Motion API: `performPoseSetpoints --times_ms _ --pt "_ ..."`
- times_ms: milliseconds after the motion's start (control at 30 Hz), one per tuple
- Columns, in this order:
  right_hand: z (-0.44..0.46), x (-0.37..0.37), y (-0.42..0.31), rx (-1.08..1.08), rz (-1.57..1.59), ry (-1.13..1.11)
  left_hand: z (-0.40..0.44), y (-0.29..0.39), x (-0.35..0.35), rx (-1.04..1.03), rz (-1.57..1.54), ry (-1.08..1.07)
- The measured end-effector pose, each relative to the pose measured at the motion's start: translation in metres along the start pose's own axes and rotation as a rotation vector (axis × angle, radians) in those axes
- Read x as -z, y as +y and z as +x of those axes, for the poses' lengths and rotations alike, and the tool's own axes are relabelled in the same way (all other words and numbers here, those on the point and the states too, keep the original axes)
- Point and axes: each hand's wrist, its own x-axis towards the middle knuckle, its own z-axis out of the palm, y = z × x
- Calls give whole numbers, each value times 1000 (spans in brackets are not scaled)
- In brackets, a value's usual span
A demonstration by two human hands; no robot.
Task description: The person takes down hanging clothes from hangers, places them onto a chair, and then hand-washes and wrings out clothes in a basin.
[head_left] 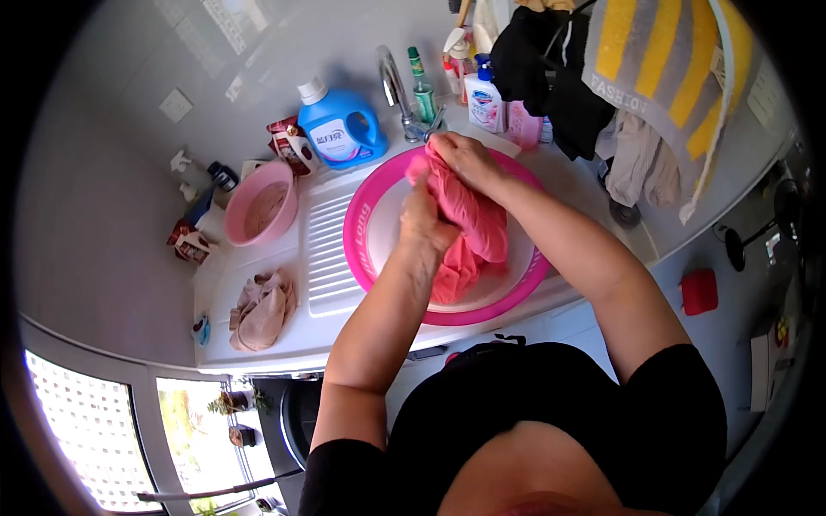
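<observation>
A pink-red cloth (471, 215) hangs bunched between my two hands over a large basin (354, 225) with a bright pink rim; its lower end rests inside the basin. My left hand (423, 219) grips the cloth on its left side, fingers wrapped round it. Near the basin's back edge, just below the tap (396, 86), my right hand (467, 162) is closed on the cloth's upper end.
Behind the basin stand a blue detergent bottle (340, 129), a green bottle (422, 90) and a white pump bottle (485, 101). Left are a small pink basin (288, 206) and a beige cloth (263, 314). A striped towel (662, 69) hangs at the right.
</observation>
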Motion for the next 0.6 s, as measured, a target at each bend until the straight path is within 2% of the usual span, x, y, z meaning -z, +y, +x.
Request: performPoseSetpoints --times_ms 33,67,133,200,300,367,400,433,500,533,567,600 --pt "0 3 7 -74 155 -34 -6 6 -9 -57 -14 69" --pt "-6 10 12 -131 289 -38 -11 14 -13 -77 -10 51" --pt "-15 45 13 -650 84 -190 -16 27 -16 -114 -53 6" --pt "-33 66 24 -504 49 -162 -28 32 -25 -182 -81 -44" --pt "-64 91 -4 -628 85 -167 -29 35 -28 -213 -59 -90" --pt "-77 104 -21 -574 390 -163 -35 38 -36 -218 -94 -99" --pt "-76 113 -19 -641 594 -192 -38 40 -42 -226 -124 -115" --pt "-78 114 -18 -640 595 -185 -39 44 -45 -221 -121 -118" --pt "-82 110 -9 -633 586 12 -42 51 -52 -249 -207 -204" --pt "-89 103 2 -618 508 -33 -46 53 -55 -286 -192 -194" --pt "-92 97 -7 -564 328 -295 -48 54 -59 -288 -191 -198" --pt "-90 81 -17 -317 49 -605 -49 54 -61 -283 -176 -217"
